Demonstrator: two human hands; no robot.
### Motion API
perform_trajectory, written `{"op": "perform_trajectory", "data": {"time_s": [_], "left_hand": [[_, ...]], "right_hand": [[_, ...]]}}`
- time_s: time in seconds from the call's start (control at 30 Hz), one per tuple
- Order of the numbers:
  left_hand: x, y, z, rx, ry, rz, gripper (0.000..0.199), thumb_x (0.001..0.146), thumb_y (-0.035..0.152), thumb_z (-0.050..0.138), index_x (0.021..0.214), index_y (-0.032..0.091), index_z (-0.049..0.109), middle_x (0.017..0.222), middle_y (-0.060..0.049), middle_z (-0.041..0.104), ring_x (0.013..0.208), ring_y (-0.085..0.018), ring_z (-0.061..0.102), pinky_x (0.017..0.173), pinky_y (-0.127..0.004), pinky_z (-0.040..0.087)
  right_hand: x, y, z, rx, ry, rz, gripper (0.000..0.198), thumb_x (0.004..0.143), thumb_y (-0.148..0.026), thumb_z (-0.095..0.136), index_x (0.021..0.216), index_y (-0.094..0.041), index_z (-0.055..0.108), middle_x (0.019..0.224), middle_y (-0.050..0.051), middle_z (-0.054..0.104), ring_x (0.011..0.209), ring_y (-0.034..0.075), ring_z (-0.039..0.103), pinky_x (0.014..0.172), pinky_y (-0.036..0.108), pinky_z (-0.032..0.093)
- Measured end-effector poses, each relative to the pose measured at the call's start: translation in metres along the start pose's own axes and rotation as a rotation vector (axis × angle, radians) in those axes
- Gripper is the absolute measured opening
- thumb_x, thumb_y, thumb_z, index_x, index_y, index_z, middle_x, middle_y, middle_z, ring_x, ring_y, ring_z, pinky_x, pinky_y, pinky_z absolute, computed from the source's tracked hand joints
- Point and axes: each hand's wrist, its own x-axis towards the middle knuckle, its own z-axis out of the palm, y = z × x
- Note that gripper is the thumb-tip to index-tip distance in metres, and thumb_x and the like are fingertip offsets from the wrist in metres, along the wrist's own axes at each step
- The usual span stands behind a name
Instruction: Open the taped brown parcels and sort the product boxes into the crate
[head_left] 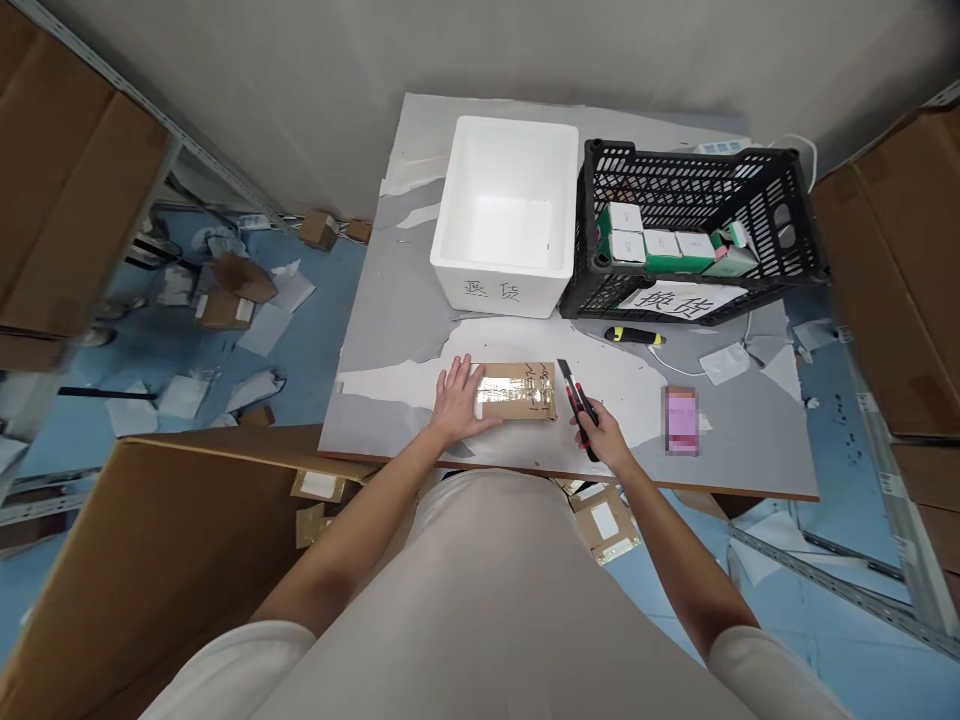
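A small taped cardboard box (516,392) with handwriting near its right end lies flat on the table (390,300). Resting against its left end is my left hand (456,402), fingers spread and the thumb along the near edge. My right hand (600,436) is wrapped round a black and red utility knife (579,408). The knife points away from me, just right of the box and apart from it. A pixelated pink item (681,421) lies to the right of my right hand.
Behind the box stand a white foam bin (504,290) and a black plastic crate (690,165) holding several green-white boxes (679,250). A yellow-black tool (634,336) lies before the crate. A large open carton (202,560) is at my left; papers and boxes litter the floor.
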Motion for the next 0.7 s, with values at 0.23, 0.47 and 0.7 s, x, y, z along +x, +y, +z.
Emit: {"op": "perform_trajectory", "data": {"time_s": [0.23,0.47,0.7], "left_hand": [[0.012,0.003,0.003,0.062,-0.059,0.007,0.113,0.05,0.07,0.071,0.141,0.016,0.032,0.146,-0.021,0.031,0.137,-0.042,0.021,0.106,-0.056,0.029],[0.01,-0.003,0.009,0.002,0.003,0.052,0.113,0.048,0.07,0.073,0.138,0.013,0.035,0.141,-0.022,0.034,0.135,-0.042,0.023,0.109,-0.054,0.027],[0.01,-0.002,0.01,-0.025,0.006,0.031,0.112,0.046,0.065,0.077,0.138,0.017,0.035,0.142,-0.02,0.034,0.135,-0.043,0.024,0.109,-0.056,0.026]], "right_hand": [[-0.03,0.002,-0.002,-0.033,-0.084,0.079,0.068,0.082,-0.049,0.051,0.145,-0.027,0.033,0.075,-0.002,0.057,0.044,0.007,0.051,0.04,0.022,0.044],[-0.037,-0.003,-0.004,-0.111,-0.016,0.079,0.067,0.084,-0.049,0.048,0.146,-0.028,0.031,0.076,-0.002,0.057,0.045,0.007,0.051,0.039,0.021,0.045],[-0.032,-0.015,-0.001,-0.152,-0.027,0.107,0.066,0.083,-0.048,0.049,0.144,-0.028,0.035,0.073,-0.002,0.058,0.044,0.008,0.051,0.038,0.021,0.045]]}}
